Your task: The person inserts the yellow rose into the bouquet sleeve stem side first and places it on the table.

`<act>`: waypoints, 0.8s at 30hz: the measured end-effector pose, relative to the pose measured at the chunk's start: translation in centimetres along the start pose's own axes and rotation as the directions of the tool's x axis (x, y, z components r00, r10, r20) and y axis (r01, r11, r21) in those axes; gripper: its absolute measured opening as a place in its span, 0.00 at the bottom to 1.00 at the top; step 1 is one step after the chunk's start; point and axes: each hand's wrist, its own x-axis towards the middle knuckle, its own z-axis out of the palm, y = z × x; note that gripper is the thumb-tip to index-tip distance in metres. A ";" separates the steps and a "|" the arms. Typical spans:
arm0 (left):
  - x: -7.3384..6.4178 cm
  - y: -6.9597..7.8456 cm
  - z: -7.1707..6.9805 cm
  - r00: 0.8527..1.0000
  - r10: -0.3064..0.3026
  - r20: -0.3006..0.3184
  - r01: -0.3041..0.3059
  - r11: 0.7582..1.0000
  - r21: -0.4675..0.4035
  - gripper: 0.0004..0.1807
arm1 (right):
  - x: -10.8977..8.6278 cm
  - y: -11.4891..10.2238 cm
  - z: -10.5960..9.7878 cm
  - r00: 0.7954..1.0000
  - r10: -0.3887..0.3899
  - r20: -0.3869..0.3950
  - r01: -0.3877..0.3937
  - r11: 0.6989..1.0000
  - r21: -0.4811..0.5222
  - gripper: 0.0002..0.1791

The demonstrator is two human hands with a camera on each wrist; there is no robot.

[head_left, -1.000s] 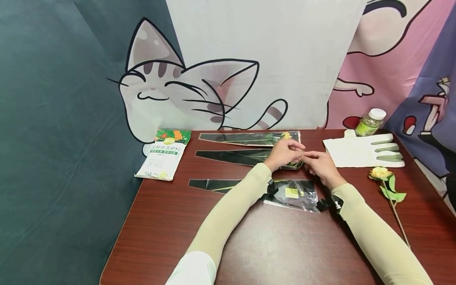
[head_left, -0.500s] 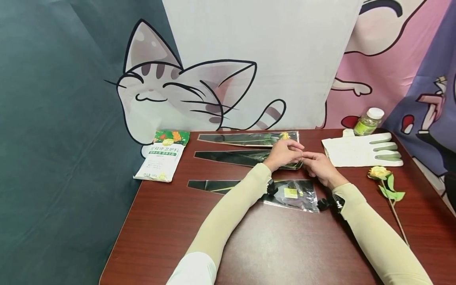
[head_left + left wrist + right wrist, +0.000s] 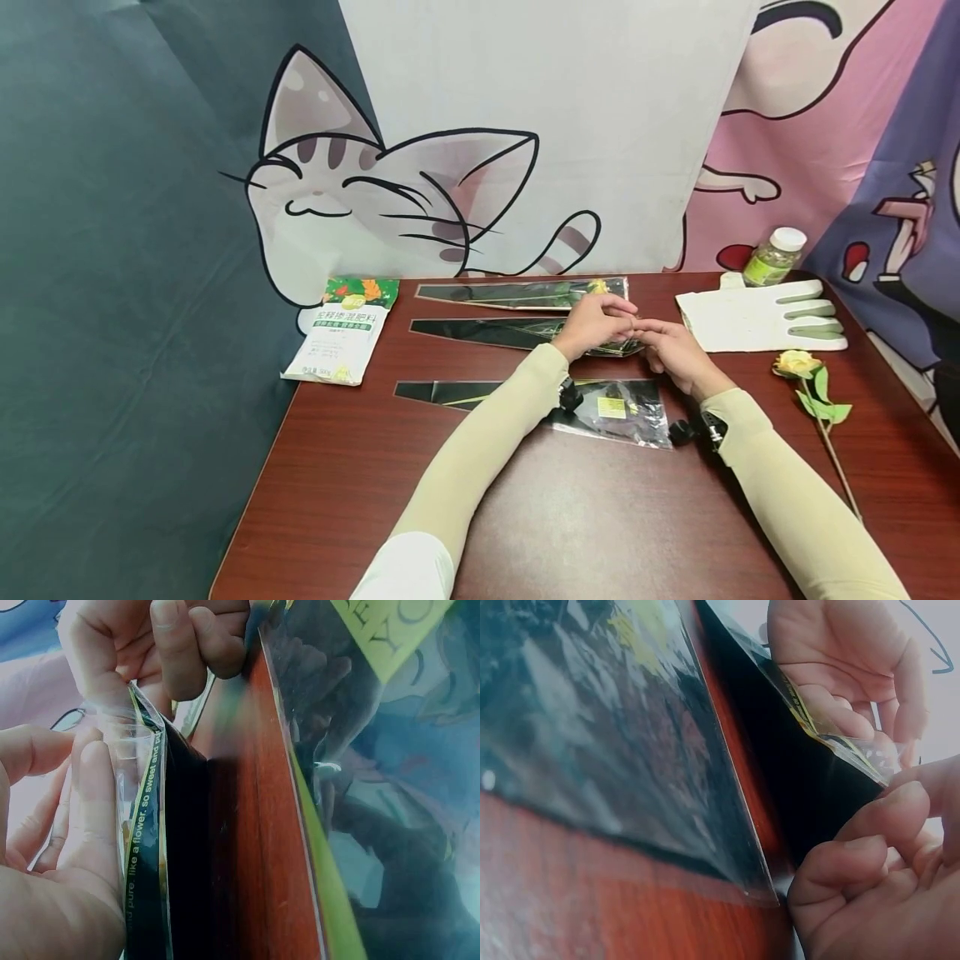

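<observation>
Three black flower sleeves lie across the dark red table (image 3: 600, 517). My left hand (image 3: 624, 320) and right hand (image 3: 648, 335) meet at the wide end of the middle sleeve (image 3: 487, 331). The left hand (image 3: 82, 802) pinches one clear layer of the sleeve's mouth (image 3: 142, 825). The right hand (image 3: 870, 832) pinches the other layer of the mouth (image 3: 832, 739), fingers curled. The far sleeve (image 3: 517, 292) holds a yellow flower. The near sleeve (image 3: 615, 408) lies under my forearms.
A loose yellow rose (image 3: 798, 364) with stem lies at the right. White gloves (image 3: 757, 321) and a small white-capped bottle (image 3: 774, 258) sit at the back right. A fertiliser bag (image 3: 345, 329) hangs over the table's left back corner. A cartoon-cat cloth hangs behind.
Both hands stay at the middle sleeve's wide end with only slight finger movement. Nothing else on the table has moved.
</observation>
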 end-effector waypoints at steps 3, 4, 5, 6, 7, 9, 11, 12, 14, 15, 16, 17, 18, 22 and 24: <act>0.0 0.0 -0.2 1.000 -0.007 0.007 0.007 1.000 -0.029 0.15 | -0.1 0.0 -0.1 1.000 0.000 -0.021 0.000 1.000 -0.015 0.13; 0.0 0.0 -0.3 1.000 -0.007 0.011 0.008 0.999 -0.034 0.15 | -0.1 -0.1 -0.1 1.000 0.000 -0.026 -0.001 1.000 -0.024 0.12; 0.0 0.0 -0.4 1.000 -0.006 0.015 0.007 0.999 -0.035 0.15 | -0.1 -0.1 -0.1 0.999 0.001 -0.033 -0.002 1.000 -0.023 0.12; -0.1 0.0 -0.6 1.000 -0.003 0.021 0.004 0.999 -0.032 0.14 | -0.2 -0.2 -0.2 0.999 0.004 -0.038 -0.005 1.000 -0.026 0.12; -0.1 0.1 -0.8 1.000 0.002 0.024 -0.001 1.000 -0.022 0.14 | -0.2 -0.2 -0.2 0.999 0.005 -0.042 -0.006 1.000 -0.029 0.12; -0.3 0.3 -1.3 1.000 0.011 0.026 -0.011 1.000 0.000 0.13 | -0.2 -0.4 -0.3 0.999 0.009 -0.045 -0.010 0.999 -0.034 0.13; -0.6 0.4 -2.0 0.999 0.029 0.021 -0.030 0.998 0.047 0.12 | -0.1 -0.4 -0.3 0.999 0.015 -0.050 -0.017 0.999 -0.047 0.17; -0.7 0.5 -2.3 0.999 0.040 0.020 -0.041 0.996 0.074 0.12 | -0.1 -0.4 -0.3 0.999 0.017 -0.049 -0.020 0.998 -0.054 0.19; -0.9 0.5 -3.1 0.998 0.059 0.017 -0.060 0.990 0.124 0.12 | 0.0 -0.5 -0.3 0.999 0.026 -0.047 -0.029 0.998 -0.057 0.23; -1.0 0.5 -3.6 0.997 0.070 0.016 -0.072 0.985 0.156 0.13 | 0.1 -0.5 -0.2 0.998 0.033 -0.048 -0.036 0.998 -0.055 0.25; -1.2 0.6 -4.0 0.996 0.086 0.017 -0.087 0.975 0.203 0.13 | 0.1 -0.6 -0.2 0.998 0.040 -0.050 -0.043 0.998 -0.054 0.26; -1.3 0.6 -4.5 0.995 0.096 0.019 -0.097 0.964 0.247 0.14 | 0.2 -0.6 -0.2 0.998 0.047 -0.047 -0.050 0.997 -0.051 0.28; -1.4 0.6 -4.9 0.994 0.103 0.021 -0.104 0.952 0.287 0.14 | 0.2 -0.7 -0.2 0.997 0.057 -0.048 -0.060 0.997 -0.048 0.29; -1.9 0.6 -6.6 0.994 0.103 0.031 -0.105 0.877 0.469 0.15 | 0.5 -1.0 -0.1 0.993 0.108 -0.057 -0.111 0.993 -0.045 0.33; -2.3 0.7 -7.3 0.996 0.077 0.041 -0.087 0.835 0.543 0.16 | 0.6 -1.1 0.0 0.990 0.123 -0.064 -0.127 0.990 -0.066 0.36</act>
